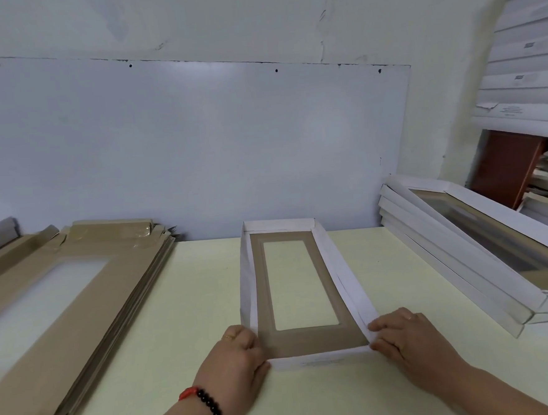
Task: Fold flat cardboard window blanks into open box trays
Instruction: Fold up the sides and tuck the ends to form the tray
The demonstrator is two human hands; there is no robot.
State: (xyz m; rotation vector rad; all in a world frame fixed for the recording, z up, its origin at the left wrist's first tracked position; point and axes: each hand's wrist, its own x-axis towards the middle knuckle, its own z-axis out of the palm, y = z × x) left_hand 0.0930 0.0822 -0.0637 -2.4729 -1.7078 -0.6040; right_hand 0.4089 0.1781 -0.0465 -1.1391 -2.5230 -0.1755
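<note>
Matt brown cardboard tray [311, 339], white outside; window perhaps clear film

My left grip [241, 355] sits at about seven o'clock, forearm coming in from the bottom edge, knuckles up and fingers curled inward, thumb tip pointing toward three o'clock. A ring shows on one finger, and a bracelet of dark beads with a red piece circles that wrist. My right grip [401, 334] sits at about five o'clock, forearm running in from the lower right corner, back of the hand up, fingers bent and pinching toward nine o'clock. It wears a ring too.
</note>
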